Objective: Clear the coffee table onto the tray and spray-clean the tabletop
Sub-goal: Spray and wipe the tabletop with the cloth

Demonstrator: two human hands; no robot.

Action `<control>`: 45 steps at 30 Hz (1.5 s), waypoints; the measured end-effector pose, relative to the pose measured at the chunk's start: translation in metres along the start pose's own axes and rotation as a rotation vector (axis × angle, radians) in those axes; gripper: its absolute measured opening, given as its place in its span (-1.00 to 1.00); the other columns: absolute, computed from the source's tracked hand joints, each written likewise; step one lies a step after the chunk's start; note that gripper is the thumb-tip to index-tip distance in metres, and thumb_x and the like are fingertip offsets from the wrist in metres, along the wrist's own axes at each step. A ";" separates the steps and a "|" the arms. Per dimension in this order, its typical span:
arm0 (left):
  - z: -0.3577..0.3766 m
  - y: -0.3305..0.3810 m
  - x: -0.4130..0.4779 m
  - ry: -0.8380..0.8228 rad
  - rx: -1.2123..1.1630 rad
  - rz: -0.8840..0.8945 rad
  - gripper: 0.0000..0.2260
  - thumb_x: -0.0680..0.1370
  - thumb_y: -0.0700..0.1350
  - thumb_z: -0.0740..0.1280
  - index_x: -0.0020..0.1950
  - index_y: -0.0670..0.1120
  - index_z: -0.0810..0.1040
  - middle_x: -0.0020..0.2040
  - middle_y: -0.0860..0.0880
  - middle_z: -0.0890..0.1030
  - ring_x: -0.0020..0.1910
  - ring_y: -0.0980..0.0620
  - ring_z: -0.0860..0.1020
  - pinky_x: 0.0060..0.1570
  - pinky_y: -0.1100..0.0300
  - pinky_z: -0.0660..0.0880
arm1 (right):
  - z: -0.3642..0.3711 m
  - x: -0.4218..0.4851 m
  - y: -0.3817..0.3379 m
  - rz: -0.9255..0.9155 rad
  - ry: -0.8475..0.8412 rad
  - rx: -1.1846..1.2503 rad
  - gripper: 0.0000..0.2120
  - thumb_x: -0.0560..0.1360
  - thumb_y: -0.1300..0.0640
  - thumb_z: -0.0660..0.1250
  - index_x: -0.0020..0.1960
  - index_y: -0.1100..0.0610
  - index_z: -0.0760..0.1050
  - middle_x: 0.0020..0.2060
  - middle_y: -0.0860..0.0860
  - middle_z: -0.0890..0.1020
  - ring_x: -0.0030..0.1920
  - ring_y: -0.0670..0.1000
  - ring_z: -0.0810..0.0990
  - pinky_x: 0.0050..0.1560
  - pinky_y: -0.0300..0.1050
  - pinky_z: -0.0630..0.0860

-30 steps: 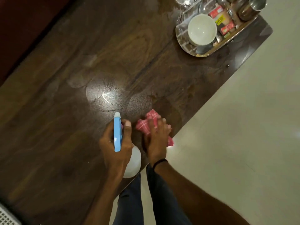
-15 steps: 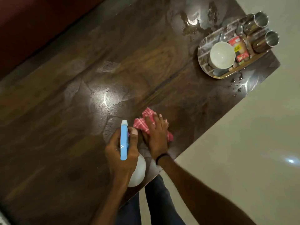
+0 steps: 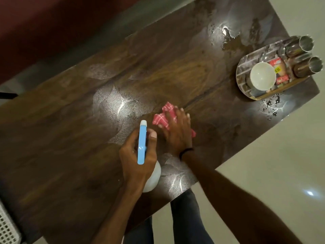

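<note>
My left hand [image 3: 139, 155] grips a spray bottle [image 3: 142, 143] with a blue head and white body, held above the near edge of the dark wooden coffee table [image 3: 70, 131]. Just right of it, my right hand [image 3: 177, 131] lies flat with straight fingers pressing a red checked cloth [image 3: 161, 118] onto the tabletop. An oval tray [image 3: 243, 85] sits at the far right corner of the table. It carries a white bowl [image 3: 263, 78], two steel tumblers [image 3: 306, 44] and small packets [image 3: 278, 70].
Wet patches and droplets shine on the tabletop beside the tray [image 3: 228, 37] and near the right edge [image 3: 271, 106]. Pale tiled floor [image 3: 263, 155] lies to the right. A dark red sofa [image 3: 44, 23] runs along the far side. A white lattice basket [image 3: 7, 228] shows bottom left.
My right hand has pushed the cloth away from the near edge toward the table's middle. The view has pulled back, showing more of the table and tray. My left hand keeps holding the bottle.
</note>
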State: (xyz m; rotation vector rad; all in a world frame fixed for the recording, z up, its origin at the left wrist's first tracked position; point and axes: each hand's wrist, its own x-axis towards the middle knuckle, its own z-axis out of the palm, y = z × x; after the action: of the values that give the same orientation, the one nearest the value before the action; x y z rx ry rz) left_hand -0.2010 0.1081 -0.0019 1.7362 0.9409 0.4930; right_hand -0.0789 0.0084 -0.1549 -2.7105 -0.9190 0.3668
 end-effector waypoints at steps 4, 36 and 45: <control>-0.003 -0.001 0.004 0.034 0.012 0.009 -0.83 0.57 -0.12 0.41 -0.12 0.11 0.48 -0.34 0.13 0.55 -0.40 0.11 0.57 -0.28 0.35 0.51 | -0.015 0.020 0.042 0.202 0.101 0.013 -0.46 0.63 -0.16 0.21 0.55 -0.01 0.21 0.52 0.17 0.26 0.53 0.23 0.19 0.52 0.29 0.09; 0.076 0.016 0.069 0.442 0.030 -0.162 -0.87 0.53 0.09 0.36 -0.17 0.13 0.46 -0.32 0.03 0.52 -0.39 0.18 0.56 -0.37 0.41 0.51 | -0.016 0.174 -0.005 -0.703 -0.171 -0.135 -0.37 0.59 -0.07 0.27 0.56 0.15 0.19 0.54 0.12 0.26 0.52 0.17 0.25 0.46 0.30 0.24; 0.080 0.007 0.079 0.423 -0.039 -0.255 -0.73 0.54 0.12 0.37 -0.22 -0.03 0.51 -0.45 -0.09 0.49 -0.53 -0.03 0.49 -0.48 -0.05 0.50 | -0.022 0.222 -0.047 -0.316 -0.186 -0.114 -0.44 0.67 -0.10 0.04 0.61 0.02 0.01 0.60 0.02 0.07 0.59 0.09 0.00 0.54 0.30 -0.08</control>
State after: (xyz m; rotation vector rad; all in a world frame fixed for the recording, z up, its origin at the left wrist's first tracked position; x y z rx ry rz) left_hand -0.0942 0.1214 -0.0337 1.4746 1.4203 0.7190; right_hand 0.0729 0.1789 -0.1533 -2.5998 -1.4363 0.5200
